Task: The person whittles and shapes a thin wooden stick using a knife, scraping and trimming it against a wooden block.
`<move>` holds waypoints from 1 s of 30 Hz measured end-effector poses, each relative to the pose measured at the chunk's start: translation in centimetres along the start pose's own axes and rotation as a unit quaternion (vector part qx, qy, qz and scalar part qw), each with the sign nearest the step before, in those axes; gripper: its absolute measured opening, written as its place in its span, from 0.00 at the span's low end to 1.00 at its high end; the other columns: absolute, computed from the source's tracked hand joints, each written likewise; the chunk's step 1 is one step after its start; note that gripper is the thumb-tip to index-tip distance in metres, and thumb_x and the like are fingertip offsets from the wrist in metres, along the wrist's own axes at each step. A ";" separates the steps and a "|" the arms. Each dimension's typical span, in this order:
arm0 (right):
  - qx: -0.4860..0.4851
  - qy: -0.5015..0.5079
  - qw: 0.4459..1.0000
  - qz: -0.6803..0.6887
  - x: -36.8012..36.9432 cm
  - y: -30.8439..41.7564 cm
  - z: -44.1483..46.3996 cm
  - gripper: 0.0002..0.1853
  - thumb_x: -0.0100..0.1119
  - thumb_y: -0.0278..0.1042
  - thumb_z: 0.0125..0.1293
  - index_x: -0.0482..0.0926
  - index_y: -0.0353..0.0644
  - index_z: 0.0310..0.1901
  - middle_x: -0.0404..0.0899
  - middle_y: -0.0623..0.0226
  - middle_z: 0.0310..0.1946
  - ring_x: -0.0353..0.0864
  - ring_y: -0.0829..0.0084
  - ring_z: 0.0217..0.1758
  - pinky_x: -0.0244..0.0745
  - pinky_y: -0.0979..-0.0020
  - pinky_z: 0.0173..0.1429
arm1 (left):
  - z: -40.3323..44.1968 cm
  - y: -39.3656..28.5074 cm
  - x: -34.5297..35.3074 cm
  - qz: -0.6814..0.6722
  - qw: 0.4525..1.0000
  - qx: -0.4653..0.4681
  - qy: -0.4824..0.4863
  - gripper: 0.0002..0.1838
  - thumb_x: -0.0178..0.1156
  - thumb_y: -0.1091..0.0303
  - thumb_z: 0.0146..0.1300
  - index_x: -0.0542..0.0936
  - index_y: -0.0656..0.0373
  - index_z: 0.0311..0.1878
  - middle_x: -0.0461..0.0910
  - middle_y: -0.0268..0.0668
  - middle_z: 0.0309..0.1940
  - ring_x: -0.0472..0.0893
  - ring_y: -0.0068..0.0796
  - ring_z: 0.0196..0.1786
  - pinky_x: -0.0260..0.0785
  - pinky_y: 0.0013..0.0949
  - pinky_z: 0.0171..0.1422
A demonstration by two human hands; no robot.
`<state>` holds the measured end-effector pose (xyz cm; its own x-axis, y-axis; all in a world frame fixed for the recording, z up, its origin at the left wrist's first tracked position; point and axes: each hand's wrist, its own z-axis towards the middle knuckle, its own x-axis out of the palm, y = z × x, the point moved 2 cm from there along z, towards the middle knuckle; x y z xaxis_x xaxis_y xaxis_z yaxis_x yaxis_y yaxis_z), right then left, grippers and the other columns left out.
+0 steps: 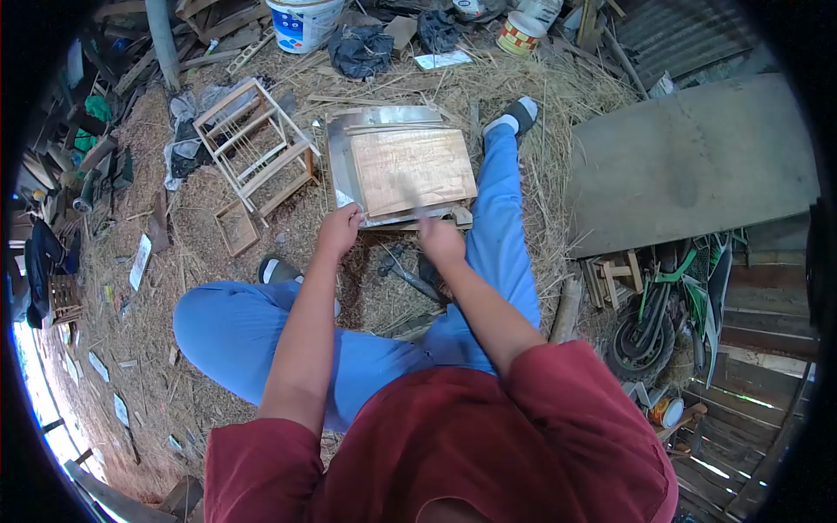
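A pale wooden board [414, 170] lies on a larger grey metal sheet [343, 166] in front of me, low above the ground. Thin wooden strips [397, 128] rest along its far edge. At the near left corner of the sheet, my left hand [342, 228] is closed, fingertips pressed together; what they pinch is hidden. My right hand [441, 241] is closed around a tool [406, 190] smeared by motion over the board's near edge. Its kind cannot be made out.
A slatted wooden frame [261, 152] stands to the left, with a small wooden box frame [236, 227] beside it. Buckets [305, 26] and black plastic bags [360, 50] lie at the back. To the right are a large flat panel [693, 166] and a motorbike wheel [641, 343].
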<state>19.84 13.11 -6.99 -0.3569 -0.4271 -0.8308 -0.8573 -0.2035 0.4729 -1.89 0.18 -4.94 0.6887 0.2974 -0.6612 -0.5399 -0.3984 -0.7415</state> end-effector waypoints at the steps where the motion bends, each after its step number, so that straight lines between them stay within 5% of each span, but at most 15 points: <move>1: 0.098 -0.058 0.991 0.063 -0.2 -1.0 0.4 0.34 0.38 0.59 0.77 0.85 0.34 0.39 0.83 0.38 0.35 0.84 0.40 0.43 0.77 0.44 0.51 | 0.1 0.0 0.1 -0.013 1.000 -0.002 0.002 0.09 0.60 0.62 0.67 0.80 0.57 0.41 0.83 0.51 0.34 0.82 0.56 0.39 0.73 0.50 0.44; 3: 0.109 -0.070 0.990 0.058 0.0 -0.7 -0.2 0.34 0.38 0.58 0.77 0.85 0.33 0.37 0.83 0.38 0.35 0.84 0.39 0.43 0.77 0.43 0.51 | 0.3 0.2 0.1 0.000 1.000 0.000 -0.002 0.09 0.60 0.62 0.67 0.80 0.56 0.42 0.83 0.51 0.34 0.82 0.56 0.39 0.73 0.50 0.44; 5: -0.083 0.043 0.993 -0.072 -0.8 1.7 -2.1 0.34 0.39 0.57 0.77 0.84 0.31 0.34 0.83 0.38 0.35 0.84 0.38 0.42 0.77 0.42 0.49 | 0.3 0.4 0.2 0.010 1.000 -0.003 -0.003 0.09 0.60 0.62 0.67 0.80 0.56 0.42 0.83 0.51 0.34 0.82 0.56 0.39 0.73 0.50 0.44; 9: 0.114 -0.100 0.987 0.061 1.3 -0.7 0.2 0.33 0.40 0.58 0.77 0.85 0.34 0.35 0.83 0.38 0.34 0.84 0.38 0.41 0.77 0.43 0.50 | 0.4 -0.2 -0.1 0.007 1.000 -0.007 -0.005 0.09 0.60 0.62 0.67 0.80 0.56 0.42 0.82 0.51 0.33 0.82 0.56 0.39 0.73 0.49 0.44; 13: -0.056 0.029 0.997 -0.049 0.6 0.9 -1.3 0.33 0.39 0.57 0.77 0.84 0.34 0.36 0.83 0.38 0.35 0.83 0.38 0.43 0.76 0.42 0.50 | 0.1 -0.1 -0.3 0.002 1.000 -0.018 0.005 0.08 0.61 0.62 0.67 0.80 0.56 0.41 0.83 0.50 0.33 0.82 0.55 0.38 0.73 0.49 0.44; 14: 0.025 -0.028 0.997 0.062 1.1 -0.3 -0.2 0.33 0.39 0.58 0.77 0.85 0.35 0.37 0.83 0.38 0.36 0.83 0.38 0.44 0.75 0.42 0.53 | 0.1 -0.1 -0.2 0.002 1.000 -0.018 0.004 0.08 0.61 0.62 0.67 0.80 0.56 0.41 0.83 0.50 0.33 0.82 0.55 0.38 0.73 0.49 0.44; 17: 0.029 -0.005 0.997 0.071 0.3 1.6 -1.5 0.33 0.39 0.58 0.77 0.85 0.35 0.37 0.83 0.38 0.37 0.83 0.39 0.45 0.75 0.43 0.54 | 0.1 0.2 -0.1 0.012 1.000 0.000 -0.002 0.08 0.62 0.62 0.66 0.80 0.56 0.41 0.83 0.50 0.32 0.82 0.55 0.37 0.73 0.49 0.43; 18: -0.061 0.046 0.997 -0.006 0.4 2.7 -2.1 0.32 0.39 0.58 0.77 0.85 0.35 0.38 0.83 0.38 0.37 0.84 0.40 0.45 0.76 0.43 0.54 | 0.1 0.3 0.0 0.004 1.000 0.005 -0.006 0.08 0.62 0.62 0.67 0.79 0.56 0.41 0.81 0.48 0.29 0.81 0.49 0.33 0.72 0.46 0.40; 22: -0.007 0.009 1.000 0.010 -0.3 3.2 -1.6 0.31 0.41 0.58 0.76 0.85 0.36 0.41 0.85 0.42 0.35 0.85 0.42 0.41 0.78 0.45 0.50 | 0.0 0.7 0.2 -0.033 0.999 -0.010 0.013 0.09 0.61 0.62 0.68 0.79 0.57 0.41 0.78 0.44 0.24 0.78 0.38 0.28 0.69 0.41 0.36; 26: -0.114 0.073 0.987 -0.084 0.0 4.0 -2.7 0.33 0.41 0.60 0.76 0.85 0.35 0.38 0.85 0.44 0.33 0.86 0.43 0.38 0.80 0.46 0.47 | -0.1 0.3 0.2 -0.026 0.999 -0.023 0.012 0.09 0.64 0.63 0.65 0.79 0.58 0.41 0.81 0.49 0.28 0.81 0.50 0.33 0.72 0.46 0.40; 30: 0.035 -0.017 0.999 -0.022 -0.1 2.0 -0.9 0.33 0.41 0.61 0.76 0.85 0.37 0.37 0.85 0.43 0.32 0.86 0.42 0.38 0.80 0.45 0.47 | 0.1 0.3 0.2 -0.021 1.000 -0.019 0.005 0.09 0.63 0.63 0.66 0.79 0.58 0.41 0.81 0.49 0.29 0.81 0.51 0.34 0.72 0.46 0.40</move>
<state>18.49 11.90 -5.72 -0.3288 -0.3889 -0.8606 -0.8959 -0.1599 0.4145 -1.95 0.18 -5.28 0.7156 0.3053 -0.6283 -0.4914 -0.4193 -0.7634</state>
